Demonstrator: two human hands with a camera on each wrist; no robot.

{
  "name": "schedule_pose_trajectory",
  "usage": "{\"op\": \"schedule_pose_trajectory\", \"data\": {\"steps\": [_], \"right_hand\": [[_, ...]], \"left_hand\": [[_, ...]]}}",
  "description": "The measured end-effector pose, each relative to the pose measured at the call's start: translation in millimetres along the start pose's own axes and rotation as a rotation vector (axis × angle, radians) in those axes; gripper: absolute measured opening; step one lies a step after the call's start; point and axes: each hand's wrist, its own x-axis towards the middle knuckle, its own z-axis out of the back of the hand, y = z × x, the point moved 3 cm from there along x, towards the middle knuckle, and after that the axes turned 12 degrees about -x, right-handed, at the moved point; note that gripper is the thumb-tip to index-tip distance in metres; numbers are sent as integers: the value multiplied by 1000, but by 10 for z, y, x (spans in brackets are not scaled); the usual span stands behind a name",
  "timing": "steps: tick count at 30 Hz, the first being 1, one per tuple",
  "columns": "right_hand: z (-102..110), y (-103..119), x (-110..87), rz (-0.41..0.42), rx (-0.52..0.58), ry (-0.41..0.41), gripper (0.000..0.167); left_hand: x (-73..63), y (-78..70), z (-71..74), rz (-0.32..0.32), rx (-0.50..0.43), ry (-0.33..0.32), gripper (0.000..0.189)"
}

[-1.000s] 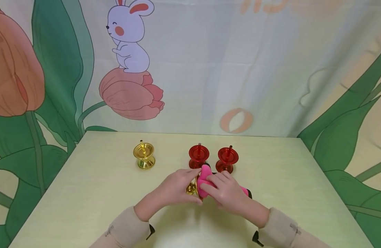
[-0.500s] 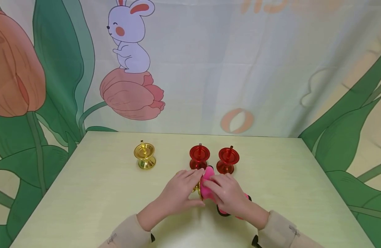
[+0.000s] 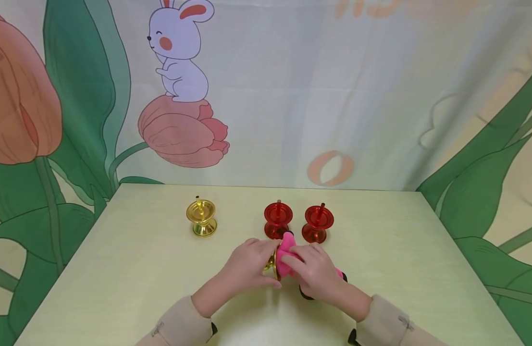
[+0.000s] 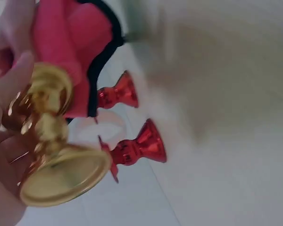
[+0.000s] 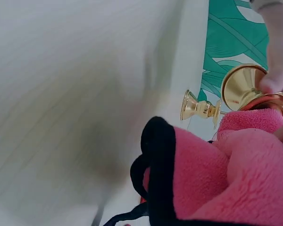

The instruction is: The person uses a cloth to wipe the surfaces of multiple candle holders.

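Note:
My left hand (image 3: 250, 264) grips a shiny gold candle holder (image 4: 68, 176) tipped on its side, its flared base toward the left and its dish toward the right. My right hand (image 3: 317, 269) holds a bunched pink cloth (image 5: 245, 179) with black edging and presses it against the dish. The cloth covers the inside of the dish and the spike there. In the right wrist view the cloth's loose end and a black loop hang down. The left thumb (image 5: 273, 82) lies along the holder.
Two red candle holders (image 3: 278, 214) (image 3: 318, 217) stand upright just beyond my hands. Another gold candle holder (image 3: 201, 214) stands farther left on the pale table (image 3: 118, 269). Behind the table hangs a printed curtain (image 3: 266, 96).
Both hands shifted slightly right and then back left, with holder and cloth. The cloth has shifted in my right hand, and its black edge now shows below that hand.

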Motion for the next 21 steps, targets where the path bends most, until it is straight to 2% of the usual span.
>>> {"op": "schedule_pose_trajectory", "data": {"steps": [3, 5, 7, 11, 16, 19, 21], "right_hand": [[-7, -15, -6, -46, 29, 21, 28], [-14, -17, -14, -49, 26, 27, 29], [-24, -10, -24, -29, 11, 35, 25], [-24, 16, -35, 45, -27, 33, 16], [12, 39, -13, 116, -60, 8, 29], [29, 47, 2, 128, -64, -13, 34], [29, 47, 5, 118, -53, -26, 26]], "left_hand": [[-39, -26, -52, -91, 159, -132, 87], [-58, -30, -67, -111, 173, -167, 89], [-64, -12, -64, -92, 124, -132, 91], [-30, 51, 23, 21, -53, 15, 96], [25, 100, 122, 118, -218, 179, 91], [31, 96, 120, 142, -270, 223, 87], [25, 87, 101, 148, -273, 213, 85]]}}
